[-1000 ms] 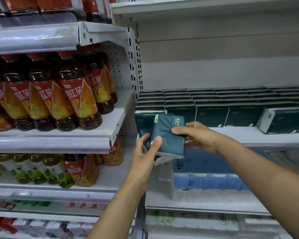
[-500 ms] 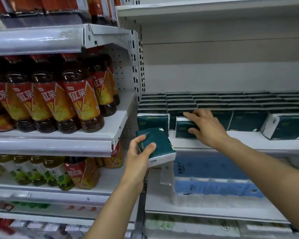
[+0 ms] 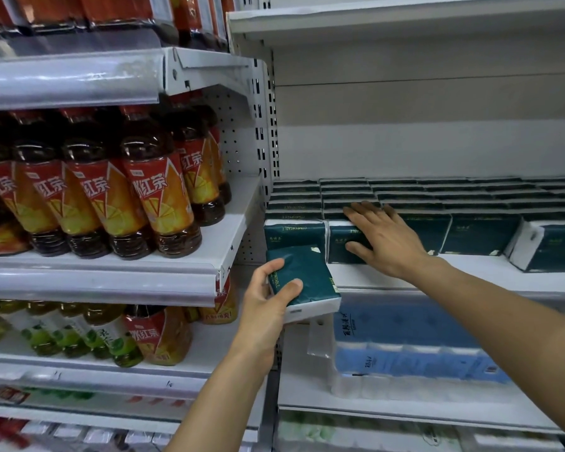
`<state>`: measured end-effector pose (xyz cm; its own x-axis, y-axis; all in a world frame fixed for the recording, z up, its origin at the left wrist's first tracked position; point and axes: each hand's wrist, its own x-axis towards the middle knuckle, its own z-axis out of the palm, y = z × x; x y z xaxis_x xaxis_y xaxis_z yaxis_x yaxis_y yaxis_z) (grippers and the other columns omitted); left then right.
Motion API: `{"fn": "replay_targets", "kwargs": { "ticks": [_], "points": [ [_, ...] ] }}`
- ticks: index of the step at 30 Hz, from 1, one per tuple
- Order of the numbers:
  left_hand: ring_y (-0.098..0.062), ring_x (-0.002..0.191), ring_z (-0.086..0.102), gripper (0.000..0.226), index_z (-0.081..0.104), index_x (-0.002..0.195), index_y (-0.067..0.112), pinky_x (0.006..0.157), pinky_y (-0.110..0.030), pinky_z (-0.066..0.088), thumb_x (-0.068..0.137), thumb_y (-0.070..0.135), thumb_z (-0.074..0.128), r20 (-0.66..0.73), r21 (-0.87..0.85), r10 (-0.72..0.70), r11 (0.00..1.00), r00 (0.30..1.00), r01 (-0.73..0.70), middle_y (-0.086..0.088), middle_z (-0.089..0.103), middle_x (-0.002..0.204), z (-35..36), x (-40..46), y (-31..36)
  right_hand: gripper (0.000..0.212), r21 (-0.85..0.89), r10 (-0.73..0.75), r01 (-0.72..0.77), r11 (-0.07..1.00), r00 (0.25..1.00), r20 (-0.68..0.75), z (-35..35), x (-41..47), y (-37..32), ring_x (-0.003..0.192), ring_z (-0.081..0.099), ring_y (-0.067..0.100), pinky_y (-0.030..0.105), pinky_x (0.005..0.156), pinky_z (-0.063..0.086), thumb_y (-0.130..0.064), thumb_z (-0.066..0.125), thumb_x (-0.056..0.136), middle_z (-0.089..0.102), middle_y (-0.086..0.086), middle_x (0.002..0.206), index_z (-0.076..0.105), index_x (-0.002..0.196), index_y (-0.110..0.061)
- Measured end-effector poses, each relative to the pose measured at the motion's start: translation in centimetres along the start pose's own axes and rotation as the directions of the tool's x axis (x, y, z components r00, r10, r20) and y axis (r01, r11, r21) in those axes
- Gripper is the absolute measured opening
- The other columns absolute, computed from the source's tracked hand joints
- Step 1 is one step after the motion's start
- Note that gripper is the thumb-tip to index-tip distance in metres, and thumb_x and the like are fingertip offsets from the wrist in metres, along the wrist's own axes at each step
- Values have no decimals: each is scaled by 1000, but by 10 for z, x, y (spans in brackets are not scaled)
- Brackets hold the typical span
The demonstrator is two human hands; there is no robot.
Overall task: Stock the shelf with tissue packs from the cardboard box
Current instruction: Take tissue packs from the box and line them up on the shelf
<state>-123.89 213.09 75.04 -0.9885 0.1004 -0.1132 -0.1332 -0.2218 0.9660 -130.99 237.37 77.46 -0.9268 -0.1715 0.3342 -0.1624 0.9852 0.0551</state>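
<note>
The white shelf (image 3: 470, 275) carries rows of dark green tissue packs (image 3: 437, 203) running back from its front edge to the rear wall, the front row standing upright along the edge. On the neighbouring shelf to the left stand bottles of red tea (image 3: 154, 190); below the tissue shelf lies a blue wrapped bundle of rolls (image 3: 405, 347). The right hand (image 3: 384, 238) lies with fingers spread and nearly straight on the second front pack (image 3: 343, 243) near the shelf's left end. The left hand (image 3: 268, 308) grips a loose tissue pack (image 3: 307, 278), thumb on top, just below the shelf's front left corner.
</note>
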Motion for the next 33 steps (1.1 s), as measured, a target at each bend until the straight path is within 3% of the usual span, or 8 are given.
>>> {"fn": "replay_targets", "kwargs": {
  "ticks": [14,17,20,22,24,27,30,33],
  "points": [
    [-20,105,70,37,62,115,35,86,-36,57,92,6,67,14,-26,6,1000,1000,-5,-2,71,120,3,-1,3,69,-12,11,-11,1000,1000,26,1,5,-1,150,7,17,48,121,2,-51,47,96,18,-3,162,17,154,-27],
    [-19,102,72,38,64,115,37,84,-35,58,92,6,66,31,-19,7,1000,1000,-6,-1,73,115,7,-4,3,65,61,-24,34,998,988,-152,2,-2,1,148,16,20,52,119,3,-42,54,94,30,0,157,29,151,-24],
    [-16,97,73,51,62,124,41,80,-28,59,93,1,63,96,9,23,1000,995,-24,-2,74,112,12,-5,4,42,248,-12,124,961,912,-411,-5,-17,-2,119,50,20,43,103,37,-35,48,93,60,-2,127,56,132,-22],
    [-18,97,73,67,50,136,46,77,-25,58,93,-4,60,165,29,49,998,985,-54,-5,76,110,21,-5,3,35,551,101,92,829,945,-310,-19,-26,-9,96,60,14,37,84,48,-44,46,95,68,-6,105,66,115,-24],
    [-22,101,73,79,37,146,47,82,-29,59,92,-6,60,208,27,61,997,976,-68,-8,76,110,30,-4,1,39,796,124,-60,602,992,-18,-36,-32,-17,83,62,14,29,73,48,-49,47,98,70,-2,95,70,102,-18],
    [-20,97,74,82,33,149,42,75,-26,60,91,-8,62,228,13,59,998,972,-64,-12,75,110,48,-2,-1,37,853,48,-276,442,957,285,-48,-42,-9,68,53,13,27,59,40,-51,52,94,66,-7,79,71,92,-21],
    [-18,92,74,68,40,145,34,75,-28,60,91,0,65,189,14,64,998,980,-67,-8,76,109,64,0,-4,30,872,18,-317,372,942,335,-47,-51,10,65,48,16,24,50,36,-41,67,88,62,0,74,71,98,-13],
    [-21,99,73,44,47,139,29,83,-39,59,98,35,59,132,-20,45,999,990,-43,-6,74,115,79,2,-6,28,916,102,-349,197,937,334,-47,-59,29,68,56,17,26,53,44,-31,67,89,66,4,82,67,108,-11]
  ]
}}
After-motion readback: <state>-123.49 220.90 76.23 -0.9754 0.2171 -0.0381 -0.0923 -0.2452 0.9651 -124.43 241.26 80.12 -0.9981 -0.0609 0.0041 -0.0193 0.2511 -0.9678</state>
